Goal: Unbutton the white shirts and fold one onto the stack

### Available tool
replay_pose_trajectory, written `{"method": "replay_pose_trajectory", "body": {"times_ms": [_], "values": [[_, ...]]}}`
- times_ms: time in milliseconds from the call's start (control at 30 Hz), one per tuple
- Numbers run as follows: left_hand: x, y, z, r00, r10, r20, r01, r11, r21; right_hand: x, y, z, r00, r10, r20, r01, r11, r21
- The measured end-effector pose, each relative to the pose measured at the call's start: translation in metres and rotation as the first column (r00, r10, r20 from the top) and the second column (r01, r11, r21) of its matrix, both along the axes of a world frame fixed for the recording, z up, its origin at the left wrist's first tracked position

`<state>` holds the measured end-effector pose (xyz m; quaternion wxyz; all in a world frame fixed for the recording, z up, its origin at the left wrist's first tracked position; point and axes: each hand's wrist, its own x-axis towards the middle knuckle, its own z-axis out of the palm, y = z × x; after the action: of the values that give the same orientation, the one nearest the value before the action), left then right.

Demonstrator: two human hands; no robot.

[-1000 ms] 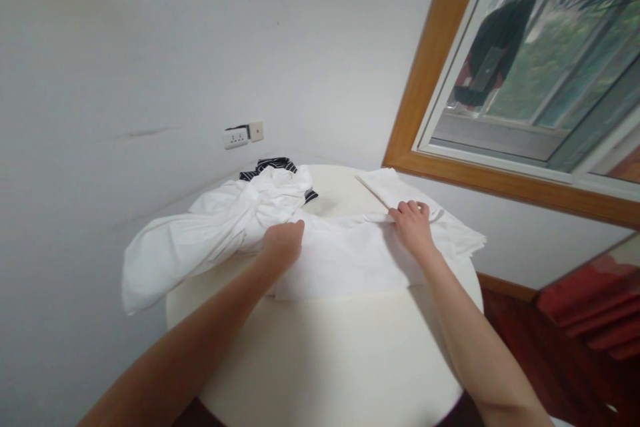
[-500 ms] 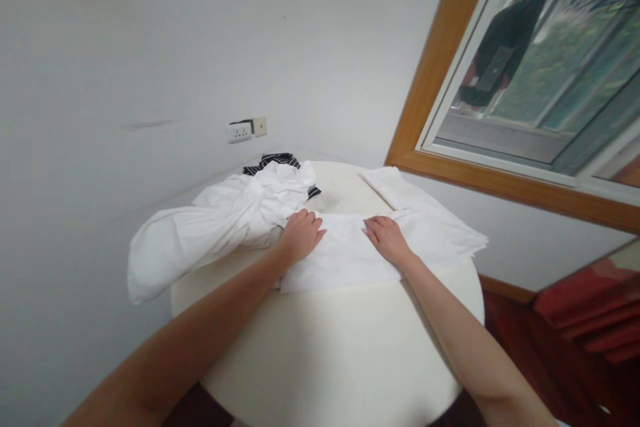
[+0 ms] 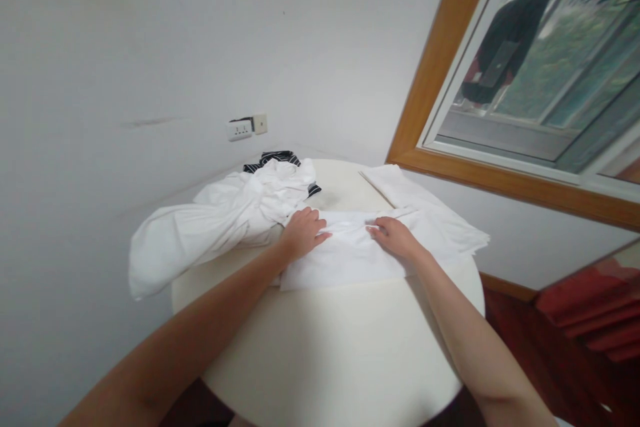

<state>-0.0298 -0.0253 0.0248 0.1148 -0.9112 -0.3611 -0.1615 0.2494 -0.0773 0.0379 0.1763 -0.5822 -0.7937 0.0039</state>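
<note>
A white cloth (image 3: 345, 260) lies flat in a folded strip across the round table, with small ridges in it between my hands. My left hand (image 3: 304, 232) grips its upper left part, fingers curled and thumb pointing right. On the upper right part, my right hand (image 3: 393, 235) pinches a bit of the fabric between thumb and fingers. Left of my left hand is a heaped white garment (image 3: 220, 213), part of it hanging past the table's edge. Beyond my right hand lies another spread of white fabric (image 3: 440, 220); whether it joins the strip I cannot tell.
The round white table (image 3: 330, 353) stands close to the wall. Black striped fabric (image 3: 277, 159) sits behind the heap. A power socket (image 3: 240, 130) is on the wall, and a wood-framed window (image 3: 435, 47) is at the right. Red fabric (image 3: 595, 307) hangs at the lower right.
The fingers of both hands have drawn in from lying on the cloth to pinching it. Ridges have risen in the fabric between them.
</note>
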Motion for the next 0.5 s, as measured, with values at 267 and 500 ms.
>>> {"method": "replay_pose_trajectory", "body": {"times_ms": [267,500], "values": [[-0.002,-0.002,0.009,0.962,-0.273,0.025,0.274,0.954,-0.123,0.01,-0.02,0.032,0.992,0.037,-0.117,-0.069,0.957,-0.283],[0.009,-0.031,0.028,0.751,-0.578,0.321,0.659,0.689,-0.301,0.018,-0.026,0.044,0.986,-0.078,-0.146,0.014,0.919,-0.395]]}}
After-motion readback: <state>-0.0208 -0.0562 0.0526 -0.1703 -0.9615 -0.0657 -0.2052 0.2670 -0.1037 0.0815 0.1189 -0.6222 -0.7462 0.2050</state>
